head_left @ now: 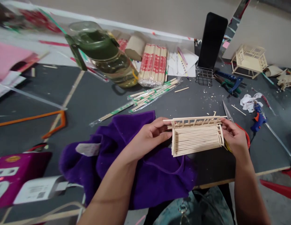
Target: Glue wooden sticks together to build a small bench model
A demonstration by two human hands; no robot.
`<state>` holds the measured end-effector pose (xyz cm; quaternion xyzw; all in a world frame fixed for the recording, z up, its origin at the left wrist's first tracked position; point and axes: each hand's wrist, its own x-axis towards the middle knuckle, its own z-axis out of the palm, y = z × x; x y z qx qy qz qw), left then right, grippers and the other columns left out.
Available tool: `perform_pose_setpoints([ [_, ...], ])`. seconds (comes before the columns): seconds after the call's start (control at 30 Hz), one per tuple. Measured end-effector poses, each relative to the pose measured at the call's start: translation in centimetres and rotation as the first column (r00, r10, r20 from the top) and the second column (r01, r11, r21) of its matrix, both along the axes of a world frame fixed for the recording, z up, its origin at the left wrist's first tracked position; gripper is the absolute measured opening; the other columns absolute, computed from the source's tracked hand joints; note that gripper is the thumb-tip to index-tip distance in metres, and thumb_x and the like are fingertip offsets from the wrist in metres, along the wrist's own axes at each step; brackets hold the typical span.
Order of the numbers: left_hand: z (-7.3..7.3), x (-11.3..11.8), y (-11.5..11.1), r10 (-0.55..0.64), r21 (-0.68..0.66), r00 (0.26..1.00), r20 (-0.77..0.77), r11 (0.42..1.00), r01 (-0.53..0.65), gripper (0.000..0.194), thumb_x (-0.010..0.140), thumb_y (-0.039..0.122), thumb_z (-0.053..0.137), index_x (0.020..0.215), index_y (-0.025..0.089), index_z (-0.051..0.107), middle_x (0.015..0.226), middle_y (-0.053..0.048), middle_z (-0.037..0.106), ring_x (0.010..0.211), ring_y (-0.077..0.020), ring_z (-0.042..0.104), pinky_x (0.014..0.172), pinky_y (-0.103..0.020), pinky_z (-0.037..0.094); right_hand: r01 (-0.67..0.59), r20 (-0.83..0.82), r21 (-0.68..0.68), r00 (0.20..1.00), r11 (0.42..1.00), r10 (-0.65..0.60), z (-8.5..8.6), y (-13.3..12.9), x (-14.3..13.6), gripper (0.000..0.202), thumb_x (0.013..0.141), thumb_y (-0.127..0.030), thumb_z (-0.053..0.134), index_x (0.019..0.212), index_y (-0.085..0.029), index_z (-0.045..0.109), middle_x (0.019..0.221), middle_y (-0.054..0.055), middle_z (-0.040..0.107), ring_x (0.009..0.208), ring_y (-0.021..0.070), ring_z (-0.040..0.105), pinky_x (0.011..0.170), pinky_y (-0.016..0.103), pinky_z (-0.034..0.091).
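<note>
A small wooden stick model (197, 139) with a slatted base and a railing along its far edge hangs between my hands, above the front of the dark table. My left hand (154, 134) pinches its left end near the railing, thumb and fingers closed on it. At the opposite end my right hand (232, 134) grips the corner by the railing with bent fingers. Beneath and left of the model lies a crumpled purple cloth (107, 156). Scissors (227, 111) with red and yellow handles lie partly hidden behind my right hand.
A green-lidded bottle (107, 56), bundled chopsticks (153, 64) and wrapped chopsticks (147, 97) sit behind. A phone (212, 40) stands upright on a wire holder. Pliers (229, 82), a blue glue gun (259, 118) and another stick model (249, 61) are right; a orange-framed saw (30, 118) is left.
</note>
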<state>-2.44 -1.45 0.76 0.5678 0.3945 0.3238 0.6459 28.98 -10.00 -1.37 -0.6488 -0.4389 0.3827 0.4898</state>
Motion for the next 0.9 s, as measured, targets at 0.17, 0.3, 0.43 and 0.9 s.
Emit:
perform_pose_setpoints([
  [0.17,-0.2,-0.2,-0.1,0.012,0.041,1.0,-0.015,0.999,-0.012,0.029,0.084,0.036,0.079,0.109,0.021,0.08,0.107,-0.009,0.07,0.097,-0.021,0.069,0.085,-0.028,0.057,-0.003,0.051,-0.039,0.999,0.999,0.005,0.6,-0.2,-0.3,0.042,0.086,-0.033,0.075,0.126,-0.025,0.073,0.094,0.005,0.075,0.078,0.0168,0.066,0.067,0.028,0.056],
  [0.3,-0.3,-0.2,0.0,0.02,0.042,0.999,-0.031,0.999,-0.018,0.028,0.083,0.037,0.08,0.107,0.023,0.08,0.104,-0.007,0.069,0.096,-0.0205,0.068,0.086,-0.028,0.056,0.007,0.033,-0.037,0.999,0.999,-0.006,0.7,-0.1,-0.5,0.043,0.084,-0.033,0.076,0.126,-0.025,0.074,0.103,0.006,0.076,0.083,0.0177,0.068,0.071,0.029,0.057],
  [0.43,-0.3,-0.1,0.0,0.019,0.052,0.999,-0.029,0.998,-0.018,0.027,0.082,0.038,0.081,0.105,0.024,0.08,0.103,-0.007,0.069,0.098,-0.0214,0.068,0.088,-0.03,0.056,0.018,-0.01,-0.023,1.0,1.0,-0.019,0.7,0.1,-0.7,0.044,0.083,-0.032,0.076,0.126,-0.024,0.072,0.114,0.008,0.076,0.092,0.0194,0.07,0.083,0.034,0.059],
  [0.9,-1.4,0.6,0.3,0.09,-0.008,0.996,0.022,0.996,-0.09,0.044,0.061,0.036,0.094,0.099,0.018,0.082,0.105,-0.009,0.075,0.097,-0.0251,0.071,0.089,-0.036,0.057,-0.044,-0.034,0.114,0.998,0.992,0.048,-0.9,1.3,0.4,0.044,0.08,-0.032,0.077,0.123,-0.025,0.07,0.115,0.007,0.074,0.09,0.0172,0.068,0.086,0.035,0.059],
])
